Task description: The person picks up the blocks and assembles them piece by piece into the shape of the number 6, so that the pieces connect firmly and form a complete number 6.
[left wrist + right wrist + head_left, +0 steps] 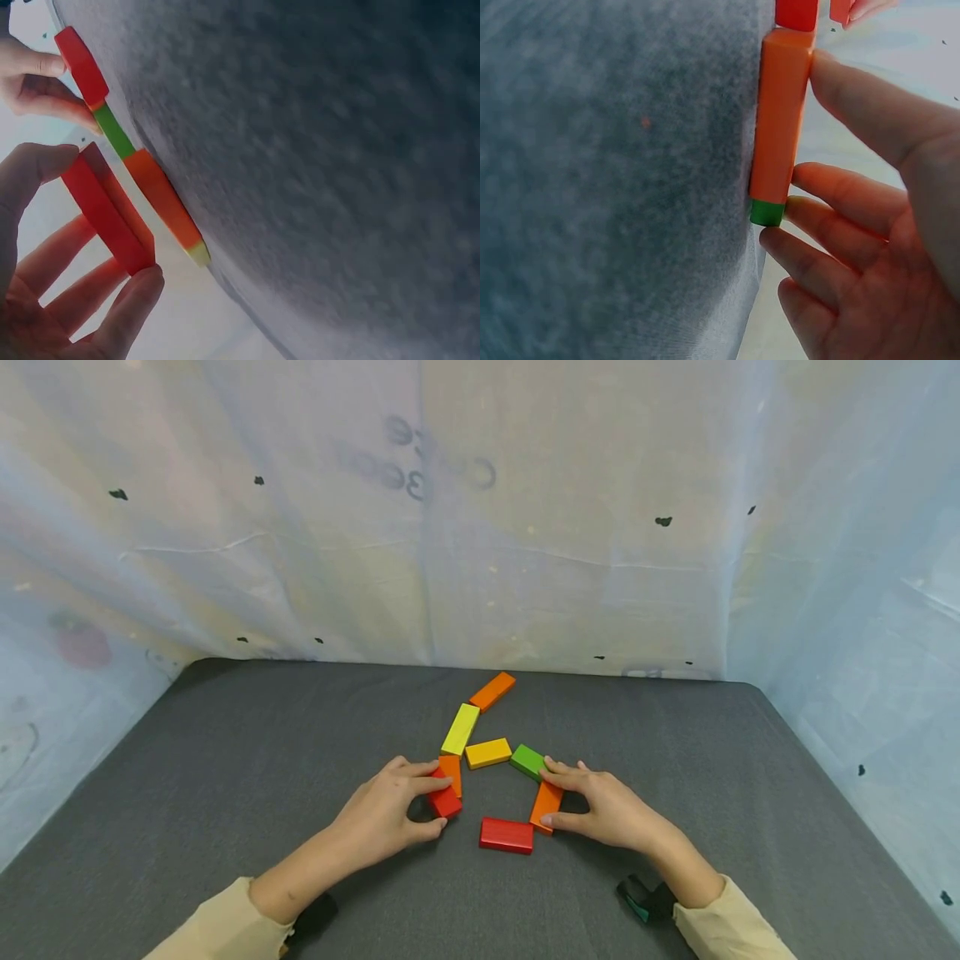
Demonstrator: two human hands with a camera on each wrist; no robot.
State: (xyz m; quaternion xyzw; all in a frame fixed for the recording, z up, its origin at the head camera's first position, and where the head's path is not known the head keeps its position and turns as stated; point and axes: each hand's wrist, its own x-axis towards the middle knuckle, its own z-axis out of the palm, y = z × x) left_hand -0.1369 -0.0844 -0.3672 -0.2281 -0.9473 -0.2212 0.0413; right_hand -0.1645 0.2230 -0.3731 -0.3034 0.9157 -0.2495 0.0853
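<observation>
My left hand [386, 806] holds a red block [109, 214] by its two ends, thumb at one and fingertips at the other. In the head view that red block lies just left of an orange block [452, 777], partly covering it. My right hand [600, 802] touches a second orange block [547, 802], its thumb near the close end and its fingers near the far end. A green block [527, 761] meets this orange block's far end, partly under my fingertips. Another red block [506, 835] lies at its near end.
A yellow-orange block [488, 753] lies beside the green one. Farther back are a yellow block [461, 729] and an orange block [492, 692], in a slanting line. All rest on a grey cloth surface [225, 760], with pale plastic sheeting [562, 593] hanging behind and at both sides.
</observation>
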